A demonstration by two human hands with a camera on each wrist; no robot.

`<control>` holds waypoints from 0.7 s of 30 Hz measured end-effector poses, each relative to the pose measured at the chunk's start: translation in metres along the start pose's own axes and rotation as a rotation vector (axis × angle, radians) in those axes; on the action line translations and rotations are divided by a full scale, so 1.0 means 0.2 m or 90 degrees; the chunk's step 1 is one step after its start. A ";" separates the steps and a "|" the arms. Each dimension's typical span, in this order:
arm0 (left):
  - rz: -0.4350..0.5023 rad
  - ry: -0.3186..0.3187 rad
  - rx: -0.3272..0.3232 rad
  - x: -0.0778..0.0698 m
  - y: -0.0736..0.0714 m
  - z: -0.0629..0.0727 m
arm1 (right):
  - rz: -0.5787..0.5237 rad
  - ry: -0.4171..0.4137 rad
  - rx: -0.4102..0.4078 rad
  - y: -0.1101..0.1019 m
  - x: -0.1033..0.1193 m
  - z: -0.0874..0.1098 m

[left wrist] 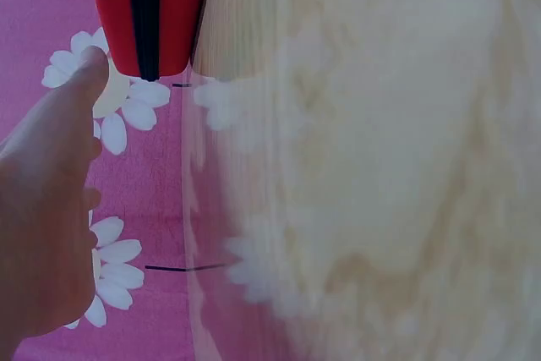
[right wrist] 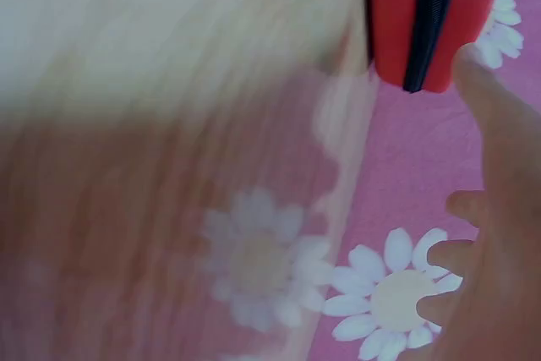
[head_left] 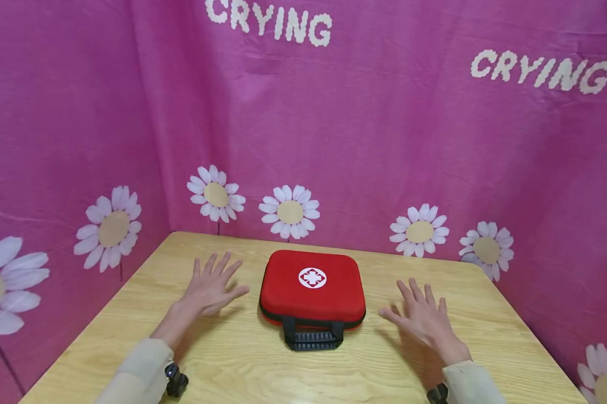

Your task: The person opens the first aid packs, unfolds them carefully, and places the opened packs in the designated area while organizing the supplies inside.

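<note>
Red case (head_left: 315, 287) between outspread fingers (head_left: 231, 270)

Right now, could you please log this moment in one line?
left hand: spread, empty | right hand: spread, empty | red case: closed, on table, untouched

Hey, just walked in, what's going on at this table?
A person has both hands out over the wooden table, around a closed red case with a white cross emblem. The left hand is on one side and the right hand on the other, fingers spread, neither touching it. The case lies flat, its black handle toward the person, so nothing is being held right now.
</note>
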State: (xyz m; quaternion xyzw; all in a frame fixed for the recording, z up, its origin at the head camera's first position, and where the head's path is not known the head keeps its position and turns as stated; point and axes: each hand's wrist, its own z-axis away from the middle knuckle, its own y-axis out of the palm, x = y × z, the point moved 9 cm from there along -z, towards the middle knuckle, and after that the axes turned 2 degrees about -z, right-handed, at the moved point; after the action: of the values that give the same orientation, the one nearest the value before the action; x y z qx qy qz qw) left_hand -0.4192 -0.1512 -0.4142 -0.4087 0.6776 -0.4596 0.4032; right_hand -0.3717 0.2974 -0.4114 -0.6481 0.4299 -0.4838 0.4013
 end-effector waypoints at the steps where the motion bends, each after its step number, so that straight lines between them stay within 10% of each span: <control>1: 0.007 0.002 -0.001 0.00 0.00 0.00 | -0.004 -0.003 -0.004 -0.01 0.01 -0.01; 10: 0.231 0.042 -0.021 -0.04 0.00 -0.10 | -0.093 -0.124 -0.075 -0.10 0.26 -0.03; 21: 0.417 0.037 -0.011 -0.05 0.10 -0.23 | -0.170 -0.142 -0.011 0.01 0.55 -0.11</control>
State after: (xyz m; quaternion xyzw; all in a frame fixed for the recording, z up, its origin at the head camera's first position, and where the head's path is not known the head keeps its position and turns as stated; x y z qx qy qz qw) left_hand -0.4621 -0.1240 -0.4206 -0.1592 0.7880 -0.3115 0.5067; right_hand -0.3756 0.1898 -0.3771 -0.7525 0.2974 -0.4542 0.3729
